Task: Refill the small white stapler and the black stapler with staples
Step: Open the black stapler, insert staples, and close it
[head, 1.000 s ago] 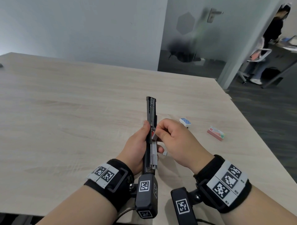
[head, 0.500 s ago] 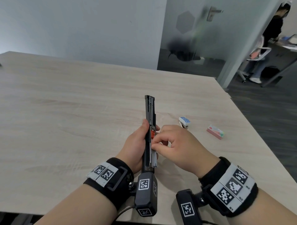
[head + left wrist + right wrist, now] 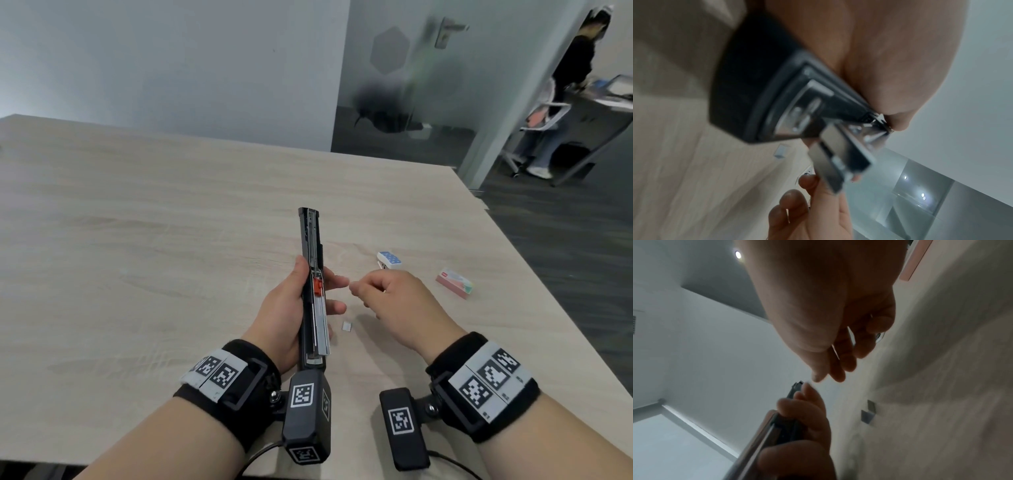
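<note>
A person's left hand [image 3: 286,308] grips the opened black stapler [image 3: 312,274] above the wooden bench [image 3: 137,240], thumb on its 9 o'clock side and fingers wrapped round the 3 o'clock side. The stapler's long axis runs 6 to 12 o'clock, its far tip pointing to 12 o'clock and raised off the bench, the metal staple channel and its orange pusher [image 3: 318,286] facing up. The right hand [image 3: 394,305] hovers just at 3 o'clock of the stapler, apart from it, fingers loosely curled with thumb and forefinger close together; whether they pinch anything cannot be told. A short strip of staples [image 3: 346,325] lies on the bench between the hands. The small white stapler [image 3: 389,259] rests toward 2 o'clock, a pink staple box [image 3: 455,282] beyond it at 3 o'clock.
</note>
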Tool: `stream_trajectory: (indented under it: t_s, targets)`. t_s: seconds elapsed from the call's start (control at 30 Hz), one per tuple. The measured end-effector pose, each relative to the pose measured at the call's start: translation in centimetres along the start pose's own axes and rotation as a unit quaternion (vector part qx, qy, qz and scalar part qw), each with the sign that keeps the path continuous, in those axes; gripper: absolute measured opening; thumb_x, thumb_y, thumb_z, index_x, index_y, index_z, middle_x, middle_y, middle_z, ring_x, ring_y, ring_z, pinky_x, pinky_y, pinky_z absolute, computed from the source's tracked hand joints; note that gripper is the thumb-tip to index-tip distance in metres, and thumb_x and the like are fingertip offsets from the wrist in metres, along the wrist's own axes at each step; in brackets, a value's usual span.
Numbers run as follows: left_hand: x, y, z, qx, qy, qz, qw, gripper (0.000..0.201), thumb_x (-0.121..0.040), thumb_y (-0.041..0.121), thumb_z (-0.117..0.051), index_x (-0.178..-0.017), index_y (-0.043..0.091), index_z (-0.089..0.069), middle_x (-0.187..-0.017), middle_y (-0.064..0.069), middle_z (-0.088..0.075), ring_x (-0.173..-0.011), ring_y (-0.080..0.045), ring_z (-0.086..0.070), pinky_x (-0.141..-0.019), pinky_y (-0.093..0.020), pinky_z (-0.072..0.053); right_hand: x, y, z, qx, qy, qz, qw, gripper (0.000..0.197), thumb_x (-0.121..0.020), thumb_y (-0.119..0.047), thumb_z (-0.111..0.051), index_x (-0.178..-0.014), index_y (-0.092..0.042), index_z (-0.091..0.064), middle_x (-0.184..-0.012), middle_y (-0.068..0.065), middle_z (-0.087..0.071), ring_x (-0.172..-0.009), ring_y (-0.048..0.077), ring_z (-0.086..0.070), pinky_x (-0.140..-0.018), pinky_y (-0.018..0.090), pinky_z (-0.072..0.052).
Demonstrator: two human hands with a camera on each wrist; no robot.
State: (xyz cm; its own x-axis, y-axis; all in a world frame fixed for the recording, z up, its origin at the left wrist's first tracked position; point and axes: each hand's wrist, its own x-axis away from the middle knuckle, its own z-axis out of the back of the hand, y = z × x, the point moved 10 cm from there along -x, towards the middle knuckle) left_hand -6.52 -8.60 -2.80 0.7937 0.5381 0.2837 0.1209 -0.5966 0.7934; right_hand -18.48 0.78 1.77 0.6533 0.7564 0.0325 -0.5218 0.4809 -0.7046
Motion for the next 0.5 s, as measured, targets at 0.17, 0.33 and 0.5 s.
stream_trajectory:
  t_s: [0.17,0.33,0.5]
  targets:
    - [-0.3,-0.2,0.4,0.044,0.01,0.006,0.999,0.053,-0.102,0.061,-0.04,-0.097,0.014,-0.065,-0.078,-0.001,-0.061,-0.057,-0.015,-0.057,-0.039,-0.026,-0.042,0.4,0.2,-2.3,0.126,-0.082,0.003,0.989,0.018,-0.081,-0.046,-0.075,-0.095,-0.033,-0.077,-0.092,-0.012,-0.07,-0.089,0.008,-0.065,-0.083,0.032,-0.054]
    - [-0.2,-0.3,0.0,0.037,0.0,0.012,0.999,0.051,-0.104,0.059,-0.037,-0.101,0.013,-0.061,-0.072,-0.001,-0.057,-0.056,-0.014,-0.054,-0.041,-0.026,-0.041,0.7,-1.3,-3.4,0.195,-0.104,0.055,0.974,0.02,-0.083,-0.043,-0.074,-0.099,-0.032,-0.076,-0.098,-0.009,-0.065,-0.093,0.013,-0.062,-0.079,0.031,-0.048]
    - [-0.1,-0.2,-0.1,0.038,-0.005,0.012,0.999,0.051,-0.104,0.059,-0.037,-0.102,0.013,-0.06,-0.07,-0.001,-0.056,-0.054,-0.014,-0.053,-0.042,-0.026,-0.04,0.8,-1.3,-3.1,0.186,-0.082,0.068,0.977,0.015,-0.086,-0.029,-0.065,-0.098,-0.027,-0.072,-0.086,-0.012,-0.063,-0.085,0.012,-0.06,-0.07,0.026,-0.042]
